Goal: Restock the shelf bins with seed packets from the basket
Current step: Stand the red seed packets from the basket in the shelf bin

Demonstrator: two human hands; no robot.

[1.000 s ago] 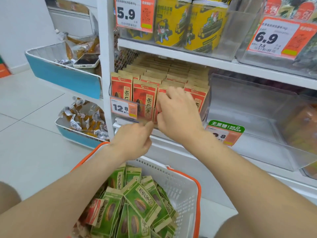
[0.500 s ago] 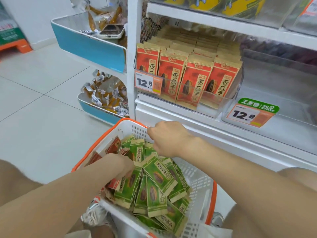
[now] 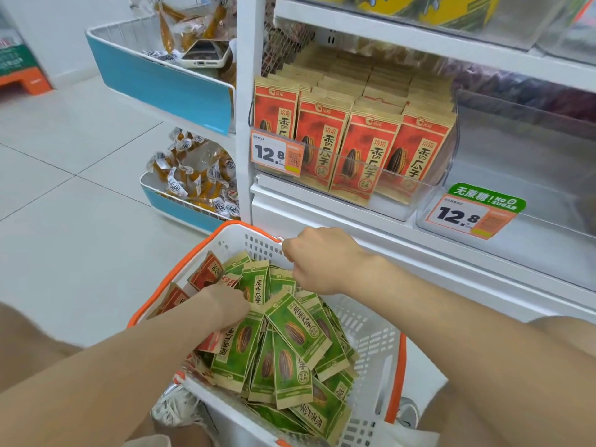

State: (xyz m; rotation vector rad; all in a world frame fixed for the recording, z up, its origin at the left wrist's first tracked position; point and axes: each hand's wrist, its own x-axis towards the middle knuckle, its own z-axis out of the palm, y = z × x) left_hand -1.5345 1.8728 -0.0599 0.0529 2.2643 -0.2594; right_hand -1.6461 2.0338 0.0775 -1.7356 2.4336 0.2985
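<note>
Green seed packets (image 3: 292,330) bury the left hand (image 3: 222,306), fingers unreadable. The right hand (image 3: 319,258) curls at their tops (grip unclear) inside the basket (image 3: 371,337). Seemingly the picking step; next, lift a bunch to the clear bin (image 3: 503,175).

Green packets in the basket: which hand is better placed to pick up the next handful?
Probably the left hand: its fingers are dug into the green packets in the basket. The right hand sits curled near the far rim, above the pile's edge; its grip is hidden.
</note>
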